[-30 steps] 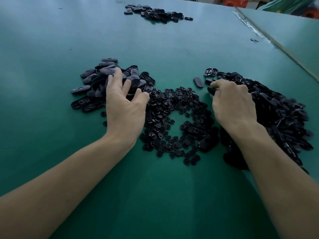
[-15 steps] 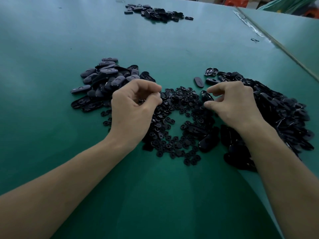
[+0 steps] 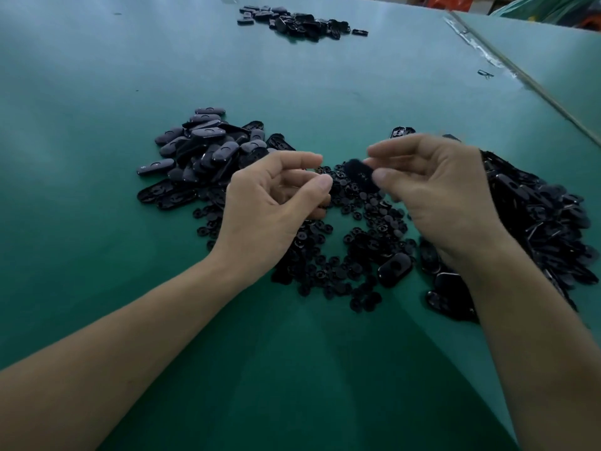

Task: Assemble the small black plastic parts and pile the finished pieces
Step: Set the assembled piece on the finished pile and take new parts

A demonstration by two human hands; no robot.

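Above the heap of small round parts [image 3: 341,255], the right hand [image 3: 435,187] pinches a blurred oval shell [image 3: 359,177] between thumb and forefinger. At its 9 o'clock the left hand [image 3: 270,203] curls its fingers narrowly, any catch hidden. At 10 o'clock lie the finished pieces [image 3: 208,148].

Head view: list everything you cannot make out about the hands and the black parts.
All in the head view:
- Left hand: its curled fingers hide whether they pinch a small part.
- Oval black part pinched by the right hand: motion blur wipes out its detail.
- Pile on the right: its near edge is hidden behind the right forearm.
- Far pile: too small to tell the part types.
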